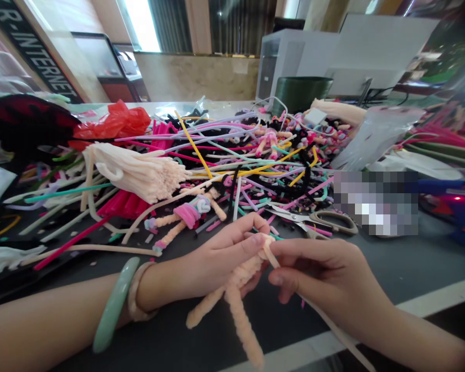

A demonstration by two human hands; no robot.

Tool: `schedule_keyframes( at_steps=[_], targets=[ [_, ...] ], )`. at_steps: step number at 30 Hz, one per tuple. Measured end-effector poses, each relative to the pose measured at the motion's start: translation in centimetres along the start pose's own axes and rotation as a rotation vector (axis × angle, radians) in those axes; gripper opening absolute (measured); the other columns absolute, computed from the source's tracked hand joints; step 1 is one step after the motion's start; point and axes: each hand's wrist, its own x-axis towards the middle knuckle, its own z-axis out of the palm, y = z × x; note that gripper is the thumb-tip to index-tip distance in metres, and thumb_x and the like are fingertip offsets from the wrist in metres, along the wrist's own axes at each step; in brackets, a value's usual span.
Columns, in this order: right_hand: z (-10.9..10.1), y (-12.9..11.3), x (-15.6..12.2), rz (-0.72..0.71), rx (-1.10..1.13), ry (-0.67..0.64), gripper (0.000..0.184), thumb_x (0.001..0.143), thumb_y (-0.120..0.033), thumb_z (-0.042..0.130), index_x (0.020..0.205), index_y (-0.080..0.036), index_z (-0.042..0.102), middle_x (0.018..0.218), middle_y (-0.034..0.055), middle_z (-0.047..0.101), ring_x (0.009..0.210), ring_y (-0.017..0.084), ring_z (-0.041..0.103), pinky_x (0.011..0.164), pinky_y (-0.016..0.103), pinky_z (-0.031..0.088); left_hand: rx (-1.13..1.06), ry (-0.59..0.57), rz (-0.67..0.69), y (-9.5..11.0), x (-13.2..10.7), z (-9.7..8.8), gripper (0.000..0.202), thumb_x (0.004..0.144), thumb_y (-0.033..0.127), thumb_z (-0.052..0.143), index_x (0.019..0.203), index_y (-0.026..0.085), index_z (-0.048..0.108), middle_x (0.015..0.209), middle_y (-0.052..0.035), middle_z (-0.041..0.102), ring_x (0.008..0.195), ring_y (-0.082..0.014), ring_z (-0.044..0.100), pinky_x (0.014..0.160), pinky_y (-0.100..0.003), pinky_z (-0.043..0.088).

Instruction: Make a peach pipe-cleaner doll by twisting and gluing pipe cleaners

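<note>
A peach figure twisted from pipe cleaners (245,274), with two coiled legs hanging down, is held between my hands just above the table. My left hand (228,248) is closed around its upper body, thumb pressed near the top. At that top end, my right hand (325,274) pinches a short loose length of peach pipe cleaner (272,257) between thumb and fingers. A long pale pipe cleaner (343,333) trails from beneath my right hand toward the lower edge. Scissors (313,219) lie just beyond my hands, and a finished-looking pipe-cleaner doll (188,214) lies beyond my left wrist.
Loose coloured pipe cleaners and scraps cover the dark table (406,268). A cream pipe-cleaner bundle (139,173) lies left, near a red plastic bag (114,124). On the right is a blue glue gun (463,206) with a red light, beside a pixelated patch. Behind stands a dark green container (302,93).
</note>
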Motion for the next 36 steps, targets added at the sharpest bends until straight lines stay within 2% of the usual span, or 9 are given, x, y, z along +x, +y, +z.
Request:
schedule_keyframes(
  at_steps=[3, 6, 10, 15, 20, 27, 36],
  targets=[
    [0.02, -0.27, 0.13, -0.017, -0.058, -0.002, 0.014, 0.081, -0.021, 0.069, 0.094, -0.025, 0.074, 0.069, -0.0026, 0.072, 0.054, 0.008, 0.065, 0.051, 0.013, 0.051, 0.010, 0.001, -0.013, -0.02, -0.04, 0.00, 0.023, 0.094, 0.043, 0.045, 0.093, 0.021, 0.041, 0.060, 0.0057, 0.048, 0.042, -0.0049, 0.044, 0.039, -0.011, 0.036],
    [0.11, -0.64, 0.21, -0.081, -0.201, 0.026, 0.004, 0.081, -0.018, 0.068, 0.082, -0.020, 0.070, 0.061, -0.0032, 0.067, 0.051, 0.008, 0.062, 0.044, 0.012, 0.046, 0.003, -0.014, -0.022, -0.14, -0.07, -0.01, 0.024, 0.094, 0.044, 0.045, 0.093, 0.020, 0.042, 0.060, 0.0049, 0.048, 0.043, -0.0055, 0.044, 0.039, -0.011, 0.036],
    [0.15, -0.87, 0.17, -0.199, -0.385, 0.071, 0.009, 0.080, -0.013, 0.066, 0.075, -0.019, 0.066, 0.057, -0.0051, 0.064, 0.046, 0.006, 0.055, 0.043, 0.013, 0.044, -0.030, -0.022, -0.056, -0.28, -0.09, -0.06, 0.026, 0.093, 0.046, 0.047, 0.093, 0.021, 0.042, 0.063, 0.0048, 0.049, 0.042, -0.0049, 0.043, 0.039, -0.012, 0.036],
    [0.10, -0.85, 0.13, -0.244, -0.468, 0.082, 0.011, 0.081, -0.012, 0.065, 0.072, -0.020, 0.063, 0.056, -0.0063, 0.062, 0.047, 0.006, 0.054, 0.044, 0.012, 0.043, -0.038, -0.040, -0.086, -0.20, -0.14, -0.01, 0.027, 0.092, 0.047, 0.048, 0.093, 0.021, 0.041, 0.065, 0.0048, 0.049, 0.043, -0.0045, 0.044, 0.040, -0.012, 0.037],
    [0.17, -0.98, 0.09, -0.282, -0.494, 0.108, 0.013, 0.081, -0.010, 0.063, 0.072, -0.018, 0.064, 0.055, -0.0062, 0.062, 0.044, 0.004, 0.052, 0.044, 0.012, 0.041, -0.042, -0.030, -0.083, -0.10, -0.12, 0.24, 0.026, 0.093, 0.046, 0.048, 0.091, 0.021, 0.041, 0.062, 0.0061, 0.047, 0.041, -0.0043, 0.044, 0.039, -0.011, 0.036],
    [0.25, -0.94, 0.05, -0.311, -0.496, 0.134, 0.014, 0.082, -0.008, 0.060, 0.072, -0.017, 0.066, 0.054, -0.0049, 0.062, 0.043, 0.005, 0.052, 0.044, 0.013, 0.041, -0.102, -0.040, -0.054, -0.26, -0.01, 0.36, 0.016, 0.095, 0.034, 0.046, 0.089, 0.020, 0.042, 0.061, 0.0067, 0.049, 0.040, -0.0035, 0.043, 0.039, -0.011, 0.038],
    [0.23, -0.92, 0.00, -0.337, -0.495, 0.153, 0.012, 0.080, -0.009, 0.062, 0.075, -0.018, 0.066, 0.056, -0.0050, 0.063, 0.045, 0.006, 0.054, 0.046, 0.014, 0.042, -0.146, -0.017, -0.092, 0.04, -0.04, 0.23, 0.011, 0.092, 0.028, 0.049, 0.087, 0.019, 0.046, 0.058, 0.0057, 0.050, 0.039, -0.0052, 0.045, 0.038, -0.013, 0.039]
  ],
)
